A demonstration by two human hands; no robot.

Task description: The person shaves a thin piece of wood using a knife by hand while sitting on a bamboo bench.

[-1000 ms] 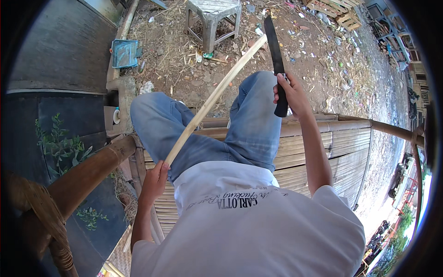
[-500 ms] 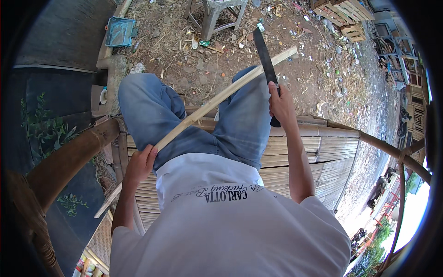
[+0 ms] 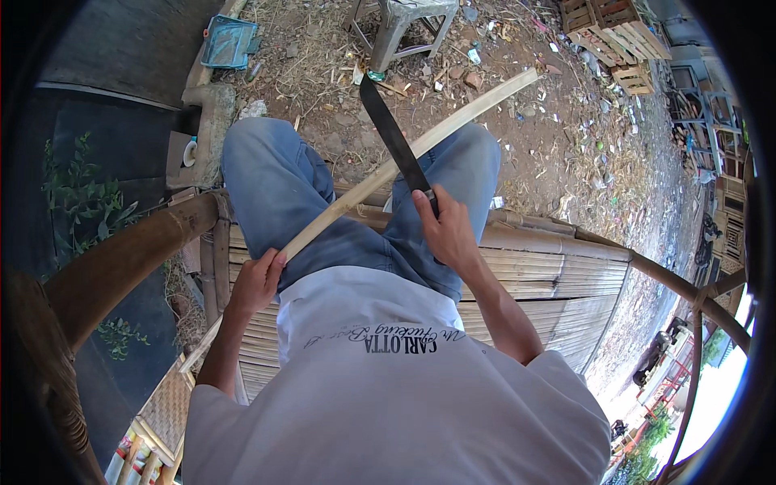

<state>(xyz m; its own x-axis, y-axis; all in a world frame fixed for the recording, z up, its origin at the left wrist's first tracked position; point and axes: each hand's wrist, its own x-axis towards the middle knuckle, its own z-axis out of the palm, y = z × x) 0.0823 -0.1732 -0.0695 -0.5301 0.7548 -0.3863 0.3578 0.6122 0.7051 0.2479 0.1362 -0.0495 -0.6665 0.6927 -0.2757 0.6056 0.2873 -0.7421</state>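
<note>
A long pale bamboo strip (image 3: 339, 208) slants across my lap, from beside my left forearm up to the far right over my right thigh. My left hand (image 3: 259, 280) is closed round its lower part, close to my waist. In my right hand (image 3: 447, 230) is the handle of a machete (image 3: 394, 139) with a long dark blade. The blade crosses the strip above my right thigh, its tip pointing far and to the left. Whether blade and strip touch, I cannot tell. Part of the handle is hidden by my fingers.
I sit on a bamboo slat bench (image 3: 533, 271) with a thick bamboo rail (image 3: 133, 250) at the left. Beyond my knees, a worn stool (image 3: 396, 28) stands on littered dirt ground. A blue plastic basket (image 3: 229, 42) lies far left; wooden crates (image 3: 618, 32) are stacked far right.
My right hand has moved left and nearer to my body, carrying the machete along the strip toward me. The blade now tilts further left. My left hand still grips the strip.
</note>
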